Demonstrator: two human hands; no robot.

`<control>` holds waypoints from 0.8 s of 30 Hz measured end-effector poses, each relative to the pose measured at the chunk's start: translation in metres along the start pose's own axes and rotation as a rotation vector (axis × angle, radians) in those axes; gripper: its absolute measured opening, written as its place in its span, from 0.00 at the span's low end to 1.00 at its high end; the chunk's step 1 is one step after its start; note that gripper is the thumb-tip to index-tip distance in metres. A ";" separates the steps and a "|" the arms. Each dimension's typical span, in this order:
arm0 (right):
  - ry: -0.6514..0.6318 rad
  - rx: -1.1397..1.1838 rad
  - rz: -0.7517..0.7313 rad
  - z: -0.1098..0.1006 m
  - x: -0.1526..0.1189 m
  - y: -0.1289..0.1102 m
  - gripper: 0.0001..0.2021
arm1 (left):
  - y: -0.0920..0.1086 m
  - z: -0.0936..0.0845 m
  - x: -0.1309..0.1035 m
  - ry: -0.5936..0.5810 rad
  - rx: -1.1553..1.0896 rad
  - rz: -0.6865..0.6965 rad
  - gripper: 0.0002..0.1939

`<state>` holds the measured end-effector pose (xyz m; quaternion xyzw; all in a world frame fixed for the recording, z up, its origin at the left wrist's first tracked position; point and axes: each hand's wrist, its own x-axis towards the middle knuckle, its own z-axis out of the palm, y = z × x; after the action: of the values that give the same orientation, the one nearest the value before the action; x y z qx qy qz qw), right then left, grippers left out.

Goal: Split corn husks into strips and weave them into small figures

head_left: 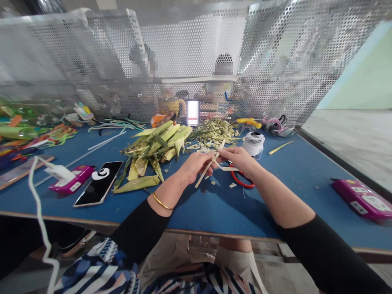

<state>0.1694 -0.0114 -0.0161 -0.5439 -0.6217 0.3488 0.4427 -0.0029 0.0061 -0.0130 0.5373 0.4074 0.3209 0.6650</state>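
Pale husk strips [202,176] cross one another between my two hands over the blue table [214,216]. My left hand [197,164] is closed on them from the left, thumb on top. From the right, my right hand [234,158] pinches the same strips, and one strip end sticks out below it. Red-handled scissors [241,179] lie under my right hand, partly hidden. A spool of white string [253,143] stands just behind that hand. Left of my hands is a heap of green-yellow corn husks [162,141].
Shredded husk [219,131] lies at the back, before a perforated metal screen [190,45]. A black phone [100,185] and a magenta power strip [73,179] are at left, another magenta strip [363,199] at right. People show blurred behind the screen.
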 end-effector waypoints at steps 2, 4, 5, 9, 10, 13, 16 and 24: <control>-0.012 0.105 0.086 0.004 0.000 0.001 0.22 | 0.000 0.001 -0.001 -0.017 0.044 0.014 0.15; 0.007 0.160 0.111 0.006 0.000 0.002 0.22 | -0.001 0.002 -0.001 -0.021 0.067 0.014 0.12; 0.039 0.164 0.097 0.007 0.000 0.003 0.21 | -0.001 0.003 -0.001 -0.018 0.076 0.015 0.10; 0.188 0.081 0.047 0.011 0.002 0.012 0.18 | 0.000 0.003 -0.001 -0.028 0.122 0.015 0.08; 0.208 0.059 0.040 0.012 0.003 0.013 0.17 | -0.001 0.003 -0.001 -0.036 0.133 0.014 0.08; 0.202 -0.028 0.026 0.011 0.005 0.015 0.16 | -0.002 0.002 0.000 -0.039 0.132 0.020 0.08; 0.313 -0.217 -0.093 0.003 0.004 0.008 0.15 | -0.001 0.002 0.000 -0.011 0.050 0.006 0.09; 0.335 -0.521 -0.340 0.010 -0.019 -0.020 0.18 | -0.003 -0.001 0.007 0.089 -0.192 0.108 0.05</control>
<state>0.1534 -0.0327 -0.0051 -0.5770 -0.6902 0.0059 0.4366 -0.0004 0.0116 -0.0168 0.4775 0.3743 0.4172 0.6767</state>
